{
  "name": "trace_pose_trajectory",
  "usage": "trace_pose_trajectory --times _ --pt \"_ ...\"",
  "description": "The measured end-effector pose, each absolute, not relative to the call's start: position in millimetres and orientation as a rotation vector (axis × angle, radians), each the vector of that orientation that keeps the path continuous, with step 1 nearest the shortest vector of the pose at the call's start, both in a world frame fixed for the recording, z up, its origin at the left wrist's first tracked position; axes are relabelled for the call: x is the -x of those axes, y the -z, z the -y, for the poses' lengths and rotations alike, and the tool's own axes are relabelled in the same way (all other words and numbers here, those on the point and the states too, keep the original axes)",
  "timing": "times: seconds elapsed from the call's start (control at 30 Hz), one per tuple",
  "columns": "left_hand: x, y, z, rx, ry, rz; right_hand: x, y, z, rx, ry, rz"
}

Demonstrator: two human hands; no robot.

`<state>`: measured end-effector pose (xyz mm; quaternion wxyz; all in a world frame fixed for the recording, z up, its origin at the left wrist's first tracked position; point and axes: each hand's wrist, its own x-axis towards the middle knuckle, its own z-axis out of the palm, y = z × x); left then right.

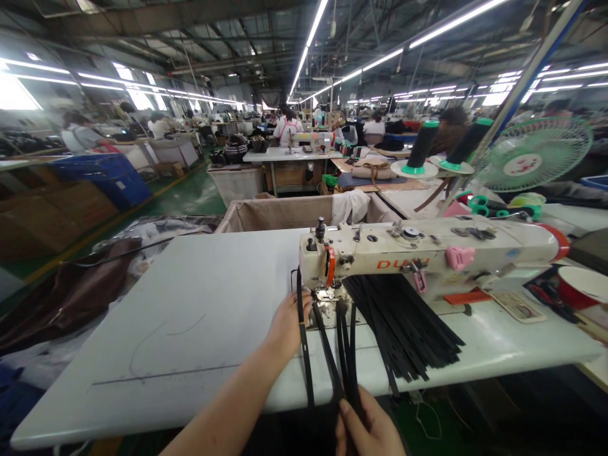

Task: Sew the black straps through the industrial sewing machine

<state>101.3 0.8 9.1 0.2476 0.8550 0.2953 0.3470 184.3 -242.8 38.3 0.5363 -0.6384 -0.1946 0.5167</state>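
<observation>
My left hand (pixel 287 320) is beside the needle area of a white sewing machine (pixel 427 253), at its left. A narrow black strap (pixel 305 354) runs down across that hand's fingertips, which are partly hidden behind it. Lower down, at the table's front edge, my right hand (pixel 368 424) has its fingers closed round several black straps (pixel 349 354). The upper ends of these straps reach up to the machine's metal plate. A thick fan of similar black straps (pixel 403 332) lies under the machine arm, right of my hands.
The white table (pixel 204 285) carries loose threads on its left part. Behind it stands a cloth-lined bin (pixel 280 212). Two black thread cones (pixel 420 149) and a green fan (pixel 532 155) stand at the right. Dark material is heaped at the left. Several people work farther back.
</observation>
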Motion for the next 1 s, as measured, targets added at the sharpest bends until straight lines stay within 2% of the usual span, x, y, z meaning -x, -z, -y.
trace_pose_trajectory --times 0.27,0.47,1.0 --pt "-128 -35 -57 -2.156 -0.794 -0.919 -184 -44 231 1.513 -1.213 0.472" --pt "-140 -54 -67 -2.122 -0.734 -0.917 -183 -47 226 1.531 -1.193 0.482" --pt "-144 -41 -63 -1.984 -0.793 -1.062 -182 -41 223 1.519 -1.169 0.429"
